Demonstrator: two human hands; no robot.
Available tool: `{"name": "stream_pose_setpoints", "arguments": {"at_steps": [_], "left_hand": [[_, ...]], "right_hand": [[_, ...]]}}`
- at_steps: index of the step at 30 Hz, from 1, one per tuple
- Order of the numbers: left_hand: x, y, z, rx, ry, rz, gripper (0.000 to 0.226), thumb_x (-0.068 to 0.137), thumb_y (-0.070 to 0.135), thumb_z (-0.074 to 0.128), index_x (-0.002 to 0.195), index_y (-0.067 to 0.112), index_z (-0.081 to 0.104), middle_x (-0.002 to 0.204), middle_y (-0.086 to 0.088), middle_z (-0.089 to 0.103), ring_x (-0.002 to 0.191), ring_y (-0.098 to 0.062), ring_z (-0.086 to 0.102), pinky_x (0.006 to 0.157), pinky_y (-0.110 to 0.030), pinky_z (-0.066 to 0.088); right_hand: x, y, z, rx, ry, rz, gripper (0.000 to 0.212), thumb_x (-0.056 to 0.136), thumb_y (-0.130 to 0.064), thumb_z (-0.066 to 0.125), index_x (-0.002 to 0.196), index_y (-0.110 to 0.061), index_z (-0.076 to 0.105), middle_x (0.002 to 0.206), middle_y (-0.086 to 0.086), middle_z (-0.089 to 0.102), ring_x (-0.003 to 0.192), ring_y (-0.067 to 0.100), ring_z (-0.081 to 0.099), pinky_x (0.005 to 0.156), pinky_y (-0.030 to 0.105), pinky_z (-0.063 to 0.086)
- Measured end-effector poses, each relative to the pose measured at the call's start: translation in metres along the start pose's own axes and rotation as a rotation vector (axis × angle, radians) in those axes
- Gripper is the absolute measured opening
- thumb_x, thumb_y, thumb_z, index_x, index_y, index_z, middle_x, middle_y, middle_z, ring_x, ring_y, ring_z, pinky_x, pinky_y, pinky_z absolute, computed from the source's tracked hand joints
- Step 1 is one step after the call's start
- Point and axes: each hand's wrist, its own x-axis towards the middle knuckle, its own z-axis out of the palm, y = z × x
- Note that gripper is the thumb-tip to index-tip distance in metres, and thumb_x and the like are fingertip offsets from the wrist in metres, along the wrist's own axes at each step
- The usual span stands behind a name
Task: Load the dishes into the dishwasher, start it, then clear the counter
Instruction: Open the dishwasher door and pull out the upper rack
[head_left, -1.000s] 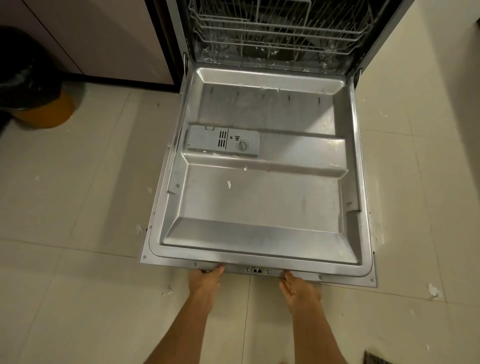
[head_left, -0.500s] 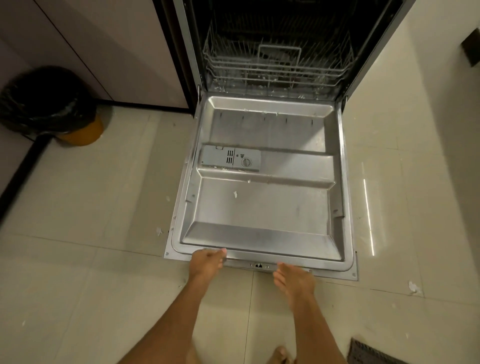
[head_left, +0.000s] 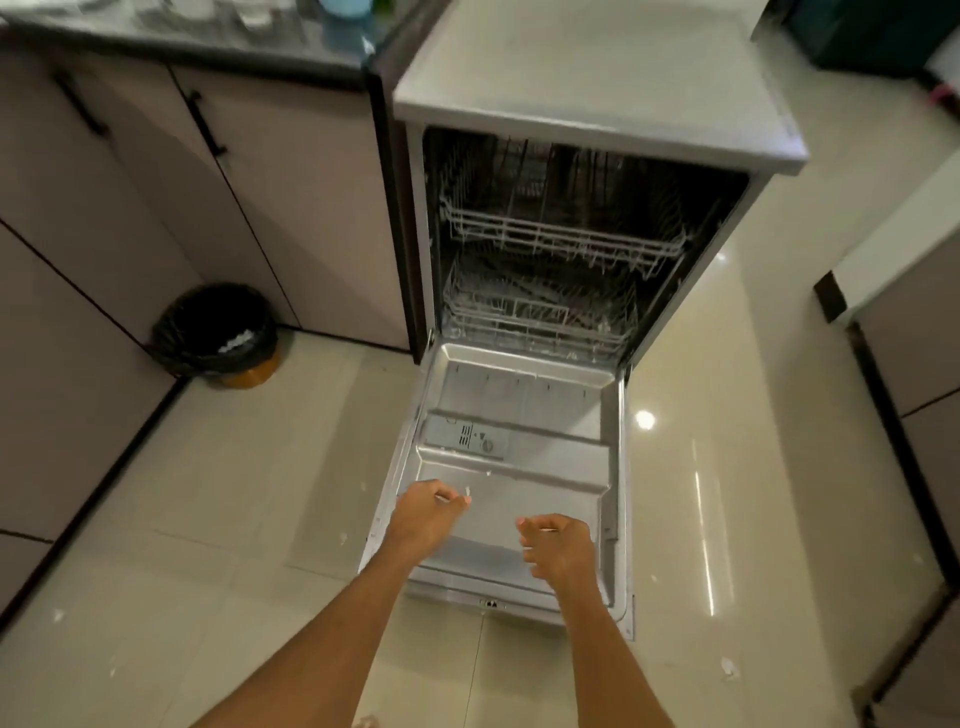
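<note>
well, left hand (head_left: 428, 514) and right hand (head_left: 561, 545) hover over the dishwasher door (head_left: 550, 415).

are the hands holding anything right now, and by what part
Nothing is held. The left hand and right hand hover over the open dishwasher door with fingers loosely curled, apparently clear of its surface.

both arms outstretched, left hand (head_left: 423, 512) and right hand (head_left: 558, 545) seemingly loosely curled
</note>
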Motion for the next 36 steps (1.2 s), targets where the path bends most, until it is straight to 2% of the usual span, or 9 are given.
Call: {"name": "stream_pose_setpoints", "arguments": {"at_steps": [5, 7, 9, 13, 17, 20, 23, 29, 36], "left_hand": [[-0.057, 0.085, -0.063, 0.134, 0.036, 0.166, 0.016, 0.088, 0.026, 0.062, 0.077, 0.017, 0.068, 0.08, -0.005, 0.069, 0.073, -0.017, 0.063, 0.074, -0.035, 0.056], [-0.079, 0.117, -0.09, 0.185, 0.076, 0.218, 0.015, 0.09, 0.027, 0.06, 0.08, 0.02, 0.068, 0.08, -0.004, 0.069, 0.07, -0.014, 0.062, 0.069, -0.028, 0.055], [-0.099, 0.145, -0.117, 0.2, 0.115, 0.273, 0.011, 0.091, 0.028, 0.061, 0.084, 0.023, 0.068, 0.081, -0.001, 0.069, 0.07, -0.011, 0.062, 0.061, -0.018, 0.049], [-0.136, 0.182, -0.173, 0.191, 0.25, 0.331, 0.009, 0.086, 0.03, 0.066, 0.086, 0.022, 0.069, 0.074, 0.004, 0.064, 0.078, -0.016, 0.061, 0.075, -0.024, 0.047], [-0.161, 0.206, -0.234, 0.177, 0.342, 0.372, 0.009, 0.084, 0.03, 0.069, 0.087, 0.021, 0.069, 0.077, 0.002, 0.065, 0.083, -0.022, 0.067, 0.084, -0.033, 0.053], [-0.171, 0.212, -0.273, 0.182, 0.384, 0.401, 0.006, 0.083, 0.036, 0.067, 0.085, 0.03, 0.066, 0.082, 0.003, 0.068, 0.085, -0.021, 0.068, 0.086, -0.039, 0.054], [-0.176, 0.205, -0.304, 0.127, 0.379, 0.403, 0.006, 0.081, 0.039, 0.066, 0.081, 0.033, 0.064, 0.087, 0.001, 0.069, 0.083, -0.021, 0.069, 0.085, -0.043, 0.056], [-0.173, 0.191, -0.356, 0.147, 0.378, 0.429, 0.012, 0.086, 0.034, 0.066, 0.094, 0.026, 0.066, 0.09, -0.002, 0.07, 0.083, -0.021, 0.068, 0.085, -0.044, 0.056], [-0.145, 0.183, -0.4, 0.125, 0.39, 0.421, 0.011, 0.086, 0.031, 0.066, 0.095, 0.024, 0.065, 0.083, -0.001, 0.068, 0.08, -0.02, 0.068, 0.085, -0.043, 0.056]], "right_hand": [[-0.069, -0.109, -0.013, -0.153, -0.021, -0.253, 0.021, 0.088, -0.024, 0.068, 0.07, -0.013, 0.067, 0.075, 0.013, 0.072, 0.064, 0.021, 0.065, 0.069, 0.04, 0.058], [-0.096, -0.15, -0.015, -0.24, -0.031, -0.372, 0.026, 0.089, -0.026, 0.066, 0.065, -0.016, 0.066, 0.074, 0.012, 0.071, 0.063, 0.018, 0.063, 0.065, 0.034, 0.056], [-0.12, -0.184, -0.016, -0.252, -0.043, -0.448, 0.024, 0.087, -0.028, 0.066, 0.07, -0.012, 0.07, 0.068, 0.007, 0.069, 0.062, 0.016, 0.061, 0.064, 0.035, 0.054], [-0.165, -0.239, -0.01, -0.32, -0.079, -0.531, 0.021, 0.088, -0.033, 0.067, 0.074, -0.017, 0.07, 0.065, -0.005, 0.063, 0.061, 0.008, 0.057, 0.065, 0.026, 0.044], [-0.202, -0.292, 0.007, -0.331, -0.03, -0.634, 0.023, 0.083, -0.041, 0.069, 0.073, -0.021, 0.07, 0.074, -0.002, 0.068, 0.074, 0.017, 0.065, 0.073, 0.033, 0.053], [-0.222, -0.322, 0.024, -0.318, -0.026, -0.701, 0.024, 0.081, -0.043, 0.069, 0.069, -0.022, 0.069, 0.076, -0.001, 0.071, 0.079, 0.02, 0.068, 0.078, 0.039, 0.056], [-0.237, -0.338, 0.046, -0.315, -0.038, -0.748, 0.023, 0.079, -0.045, 0.068, 0.069, -0.024, 0.067, 0.075, -0.003, 0.07, 0.077, 0.02, 0.069, 0.076, 0.045, 0.059], [-0.252, -0.368, 0.088, -0.357, -0.031, -0.813, 0.02, 0.081, -0.046, 0.067, 0.074, -0.027, 0.066, 0.081, -0.004, 0.07, 0.078, 0.018, 0.069, 0.079, 0.045, 0.059], [-0.241, -0.401, 0.135, -0.367, -0.045, -0.83, 0.019, 0.081, -0.047, 0.068, 0.075, -0.029, 0.066, 0.079, -0.005, 0.069, 0.079, 0.017, 0.069, 0.077, 0.045, 0.059]]}}
